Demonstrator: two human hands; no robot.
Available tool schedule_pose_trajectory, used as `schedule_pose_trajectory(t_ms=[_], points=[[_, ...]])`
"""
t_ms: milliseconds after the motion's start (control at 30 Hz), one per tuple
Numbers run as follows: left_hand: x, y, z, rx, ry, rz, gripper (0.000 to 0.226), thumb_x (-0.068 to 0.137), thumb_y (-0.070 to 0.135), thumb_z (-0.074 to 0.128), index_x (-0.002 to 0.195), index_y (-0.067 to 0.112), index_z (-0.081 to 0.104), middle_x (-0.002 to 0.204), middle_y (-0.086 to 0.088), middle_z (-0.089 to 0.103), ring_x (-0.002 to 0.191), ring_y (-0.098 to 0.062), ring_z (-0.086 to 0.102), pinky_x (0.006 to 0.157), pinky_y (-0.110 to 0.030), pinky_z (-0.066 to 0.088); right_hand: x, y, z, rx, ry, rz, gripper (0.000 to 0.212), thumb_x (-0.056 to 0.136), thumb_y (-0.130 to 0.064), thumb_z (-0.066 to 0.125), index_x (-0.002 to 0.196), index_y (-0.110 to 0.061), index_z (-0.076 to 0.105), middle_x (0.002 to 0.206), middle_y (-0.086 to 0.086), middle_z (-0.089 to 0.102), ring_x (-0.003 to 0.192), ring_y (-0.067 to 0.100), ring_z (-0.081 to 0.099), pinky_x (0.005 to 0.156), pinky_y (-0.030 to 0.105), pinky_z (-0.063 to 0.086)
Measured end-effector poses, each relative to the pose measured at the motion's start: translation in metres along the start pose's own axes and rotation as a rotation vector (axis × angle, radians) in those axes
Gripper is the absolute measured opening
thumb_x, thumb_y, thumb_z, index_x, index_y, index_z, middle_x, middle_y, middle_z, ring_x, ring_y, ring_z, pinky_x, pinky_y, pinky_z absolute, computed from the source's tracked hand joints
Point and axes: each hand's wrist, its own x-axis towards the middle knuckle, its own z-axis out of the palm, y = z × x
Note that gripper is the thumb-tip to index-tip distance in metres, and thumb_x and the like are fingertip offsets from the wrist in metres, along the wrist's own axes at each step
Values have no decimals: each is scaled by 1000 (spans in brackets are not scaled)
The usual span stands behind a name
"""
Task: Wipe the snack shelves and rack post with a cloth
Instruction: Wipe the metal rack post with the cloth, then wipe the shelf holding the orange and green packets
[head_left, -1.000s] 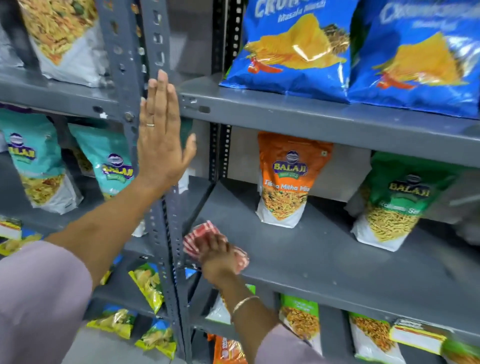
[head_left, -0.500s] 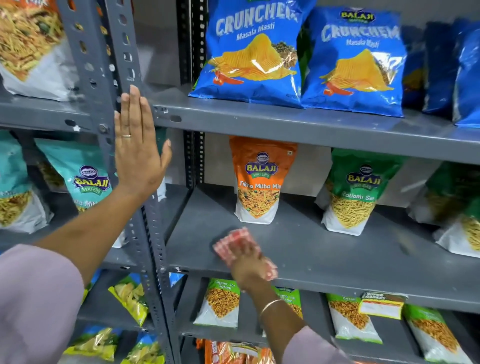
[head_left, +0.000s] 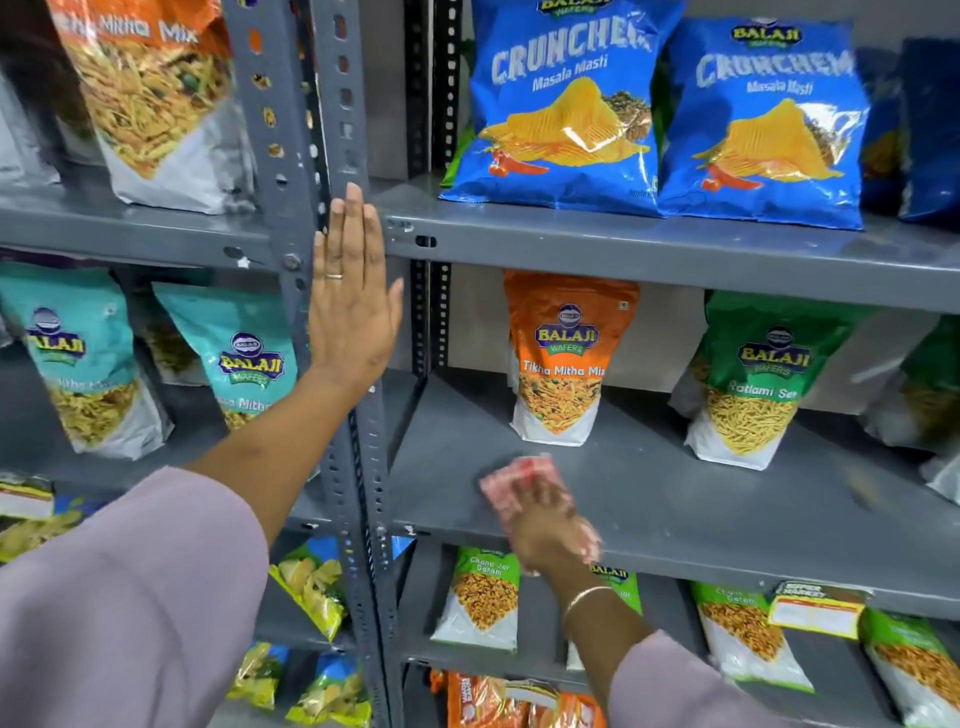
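Red-and-white checked cloth is pressed flat on the grey metal shelf under the right hand; the left hand, spread, braces the perforated grey post. Even pressure should be kept, skirting the orange snack pouch.

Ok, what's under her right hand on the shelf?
A red-and-white cloth pressed flat on the grey shelf by the right hand. The hand covers most of it.

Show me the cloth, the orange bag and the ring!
cloth (head_left: 511, 475), head view, on its top edge above the fingers.
orange bag (head_left: 566, 358), head view, on its printed front.
ring (head_left: 334, 276), head view, on the band.
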Motion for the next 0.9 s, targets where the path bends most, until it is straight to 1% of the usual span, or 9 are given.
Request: schedule_pose_trajectory(t_ms=[133, 233, 333, 400, 533, 667, 767, 833, 900], points=[[-1, 0, 2, -4, 3, -2, 72, 91, 17, 53, 142, -7, 9, 148, -30, 16, 137, -37, 8, 113, -36, -6, -12, -19, -8, -123, -149, -207, 62, 100, -25, 36, 152, -31, 3, 162, 2, -10, 150, 30, -4, 121, 51, 10], [-2, 2, 1, -6, -14, -27, 74, 92, 23, 53, 142, -7, 8, 149, -30, 14, 137, -37, 8, 112, -36, -7, -5, 27, -14, -194, -104, -223, 81, 92, -17, 46, 151, -36, -7, 159, -1, -18, 148, 30, -13, 121, 53, 4], [-3, 5, 0, -16, -42, -61, 78, 91, 29, 54, 141, -10, 8, 147, -32, 15, 137, -39, 7, 112, -35, -9, 6, 72, -32, -150, -85, 128, 72, 94, -28, 41, 151, -36, -1, 162, 3, -12, 149, 33, -8, 121, 55, 9], [-9, 12, 3, -65, -38, -78, 77, 92, 30, 52, 140, -11, 8, 146, -34, 14, 137, -38, 2, 112, -35, -11, 5, 76, -41, -167, -107, 216, 64, 98, -31, 35, 152, -32, 1, 163, 4, -10, 150, 31, -3, 120, 52, 10], [-37, 60, 23, -175, -74, -11, 76, 92, 38, 38, 145, 3, -4, 152, -17, -6, 139, -21, -16, 113, -39, -7, 1, 54, -33, -200, -131, -45, 69, 99, -23, 41, 152, -31, -3, 161, 2, -14, 150, 30, -7, 120, 51, 12], [-87, 121, 56, -180, -243, 42, 78, 90, 42, 32, 145, 4, -7, 153, -13, -5, 140, -22, -11, 113, -41, 0, 6, 68, -36, -203, -196, -175, 57, 101, -38, 27, 153, -30, 4, 163, 2, -5, 150, 26, -2, 122, 46, 12], [-129, 155, 82, -143, -428, 78, 80, 88, 45, 27, 145, 3, -9, 154, -8, -18, 141, -22, -6, 114, -39, -3, 18, 105, -47, -173, -130, 66, 62, 100, -33, 32, 153, -25, 1, 163, 7, -8, 149, 32, -2, 121, 47, 13], [-150, 175, 95, -104, -578, 90, 79, 88, 48, 24, 145, 2, -6, 155, -11, -5, 141, -23, -5, 114, -39, -1, 22, 117, -54, -150, -97, 102, 64, 98, -27, 39, 153, -24, 7, 162, 11, 1, 147, 36, 9, 118, 47, 21], [-167, 192, 104, -100, -725, 62, 75, 91, 50, 20, 146, 2, 0, 153, -17, 16, 141, -22, -5, 112, -40, 3, 27, 119, -58, -172, -92, -90, 61, 94, -14, 45, 150, -23, 23, 159, 11, 20, 138, 36, 28, 111, 44, 31]])
